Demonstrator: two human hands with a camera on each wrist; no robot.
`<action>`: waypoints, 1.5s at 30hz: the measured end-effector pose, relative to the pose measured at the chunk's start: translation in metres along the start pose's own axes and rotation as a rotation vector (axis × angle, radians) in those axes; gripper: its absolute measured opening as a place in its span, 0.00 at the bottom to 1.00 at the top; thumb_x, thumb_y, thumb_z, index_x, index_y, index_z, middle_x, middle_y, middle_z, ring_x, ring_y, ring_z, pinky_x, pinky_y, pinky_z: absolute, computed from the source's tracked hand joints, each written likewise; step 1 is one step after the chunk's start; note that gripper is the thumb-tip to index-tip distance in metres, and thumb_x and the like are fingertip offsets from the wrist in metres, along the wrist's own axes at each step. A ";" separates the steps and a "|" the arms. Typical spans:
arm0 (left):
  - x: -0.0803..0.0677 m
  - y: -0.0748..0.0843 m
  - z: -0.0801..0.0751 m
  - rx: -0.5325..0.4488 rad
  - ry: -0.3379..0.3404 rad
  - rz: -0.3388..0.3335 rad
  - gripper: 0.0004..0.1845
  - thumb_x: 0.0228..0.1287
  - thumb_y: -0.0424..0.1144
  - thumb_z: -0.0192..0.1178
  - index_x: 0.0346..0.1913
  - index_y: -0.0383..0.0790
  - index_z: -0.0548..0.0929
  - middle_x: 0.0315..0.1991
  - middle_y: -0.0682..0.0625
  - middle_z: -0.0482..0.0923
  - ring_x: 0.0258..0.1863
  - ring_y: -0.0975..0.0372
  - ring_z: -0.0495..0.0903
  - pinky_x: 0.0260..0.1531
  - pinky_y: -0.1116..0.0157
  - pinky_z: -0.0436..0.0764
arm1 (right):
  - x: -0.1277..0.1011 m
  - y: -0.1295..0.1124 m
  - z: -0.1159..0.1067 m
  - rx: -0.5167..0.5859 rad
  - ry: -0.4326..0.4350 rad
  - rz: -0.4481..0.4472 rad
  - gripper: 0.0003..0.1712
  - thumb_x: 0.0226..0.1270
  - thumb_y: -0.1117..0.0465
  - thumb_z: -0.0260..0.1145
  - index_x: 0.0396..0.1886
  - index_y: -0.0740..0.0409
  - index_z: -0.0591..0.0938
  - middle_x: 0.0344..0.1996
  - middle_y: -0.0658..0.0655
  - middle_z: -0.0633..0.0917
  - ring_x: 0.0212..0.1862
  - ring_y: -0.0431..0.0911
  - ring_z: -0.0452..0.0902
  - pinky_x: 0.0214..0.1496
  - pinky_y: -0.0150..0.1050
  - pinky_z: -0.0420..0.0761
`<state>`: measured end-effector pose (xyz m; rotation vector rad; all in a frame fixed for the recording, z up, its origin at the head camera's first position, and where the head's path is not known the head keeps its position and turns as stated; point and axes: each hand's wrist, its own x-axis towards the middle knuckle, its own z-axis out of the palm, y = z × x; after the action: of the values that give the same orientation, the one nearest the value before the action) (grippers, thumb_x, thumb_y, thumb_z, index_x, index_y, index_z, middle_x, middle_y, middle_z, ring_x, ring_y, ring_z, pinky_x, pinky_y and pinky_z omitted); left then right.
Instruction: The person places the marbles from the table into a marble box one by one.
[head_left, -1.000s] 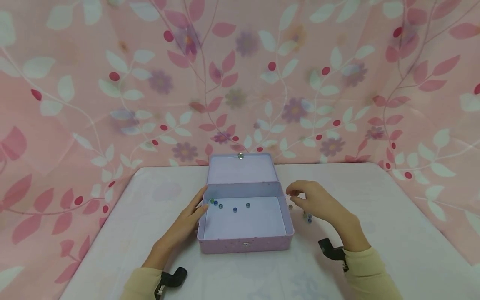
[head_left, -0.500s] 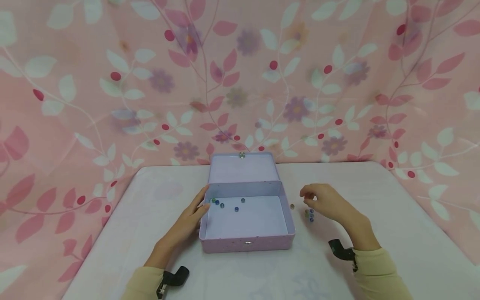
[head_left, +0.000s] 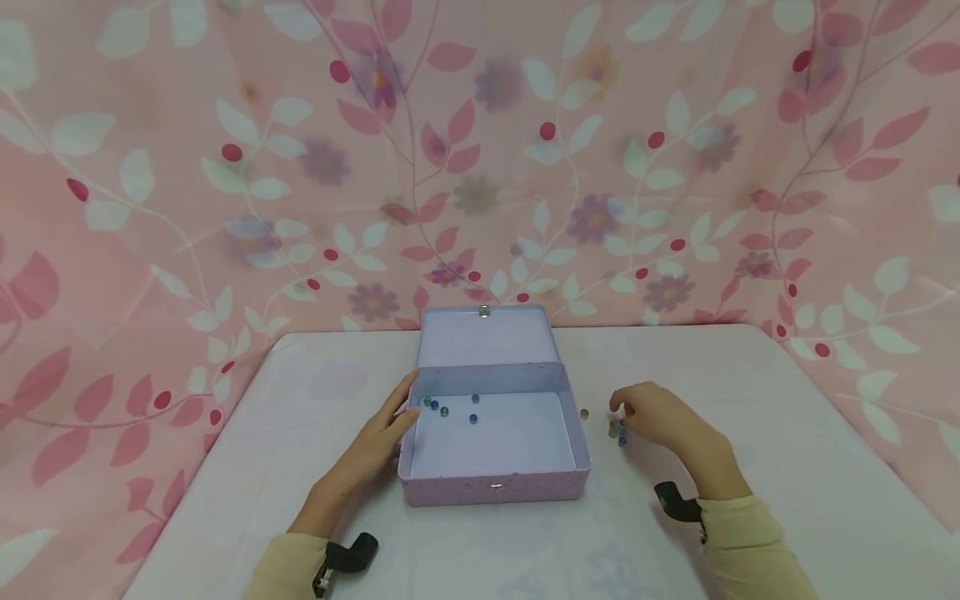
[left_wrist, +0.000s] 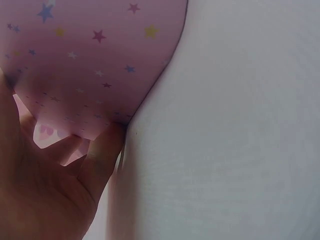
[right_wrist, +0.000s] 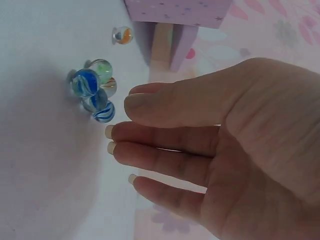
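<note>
An open lilac tin box [head_left: 493,487] with small stars stands mid-table, its lid [head_left: 483,337] tilted up at the back. Several glass marbles [head_left: 444,411] lie in its far left corner. My left hand [head_left: 400,406] rests flat against the box's left wall [left_wrist: 90,60], fingers [left_wrist: 97,160] straight along it. On the right, my right hand [head_left: 619,409] hovers low over a small cluster of blue and green marbles [head_left: 618,431]. In the right wrist view that hand [right_wrist: 117,117] is empty, fingers extended just short of the cluster [right_wrist: 95,90].
A lone orange-flecked marble [head_left: 584,413] lies between the box and the cluster, also visible in the right wrist view [right_wrist: 122,35]. The white table [head_left: 787,433] ends at a pink floral curtain [head_left: 480,167] behind.
My right hand drew back from beside the box's right rim and came down toward the marble cluster. One marble inside the box rolled left toward the back. The left hand stayed put.
</note>
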<state>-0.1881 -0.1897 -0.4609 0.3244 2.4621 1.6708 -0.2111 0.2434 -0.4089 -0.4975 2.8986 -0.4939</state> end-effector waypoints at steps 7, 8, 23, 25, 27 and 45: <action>0.000 0.000 0.000 0.000 0.003 -0.003 0.31 0.77 0.56 0.47 0.77 0.76 0.48 0.81 0.55 0.46 0.77 0.41 0.56 0.64 0.37 0.70 | 0.002 0.004 0.007 -0.010 0.016 -0.001 0.17 0.57 0.75 0.58 0.39 0.59 0.87 0.26 0.53 0.78 0.30 0.45 0.70 0.32 0.38 0.71; 0.000 0.000 0.000 0.001 0.004 -0.002 0.32 0.76 0.57 0.47 0.77 0.76 0.48 0.81 0.55 0.47 0.77 0.41 0.56 0.64 0.37 0.70 | 0.003 0.004 0.008 -0.013 0.020 -0.004 0.16 0.56 0.75 0.58 0.38 0.58 0.87 0.26 0.53 0.78 0.30 0.45 0.70 0.32 0.38 0.71; 0.002 -0.003 0.000 0.001 0.004 -0.003 0.31 0.76 0.59 0.47 0.76 0.78 0.49 0.81 0.54 0.47 0.76 0.41 0.58 0.64 0.37 0.70 | 0.011 0.010 0.014 -0.051 0.020 0.037 0.08 0.57 0.72 0.63 0.32 0.58 0.85 0.28 0.53 0.82 0.32 0.45 0.73 0.35 0.42 0.77; 0.001 -0.003 0.000 -0.002 -0.001 -0.007 0.31 0.75 0.60 0.47 0.75 0.79 0.48 0.81 0.52 0.47 0.75 0.41 0.59 0.63 0.38 0.71 | 0.012 0.011 0.014 -0.060 0.017 0.045 0.07 0.58 0.72 0.63 0.32 0.58 0.85 0.27 0.53 0.82 0.31 0.45 0.73 0.35 0.41 0.77; 0.001 -0.004 -0.001 -0.007 -0.007 -0.014 0.31 0.75 0.61 0.46 0.75 0.79 0.48 0.81 0.51 0.47 0.75 0.41 0.60 0.62 0.38 0.72 | 0.013 0.012 0.015 -0.064 0.015 0.045 0.07 0.58 0.71 0.63 0.32 0.59 0.85 0.27 0.53 0.81 0.31 0.45 0.73 0.35 0.42 0.77; 0.001 -0.005 0.000 -0.006 -0.009 -0.010 0.30 0.77 0.58 0.46 0.75 0.81 0.48 0.81 0.52 0.46 0.75 0.42 0.59 0.63 0.38 0.71 | 0.009 0.002 0.004 -0.038 0.185 -0.089 0.08 0.58 0.71 0.63 0.36 0.61 0.85 0.27 0.51 0.79 0.31 0.44 0.72 0.36 0.41 0.75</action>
<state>-0.1898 -0.1915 -0.4651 0.3174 2.4477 1.6681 -0.2193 0.2415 -0.4139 -0.6198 3.0776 -0.5240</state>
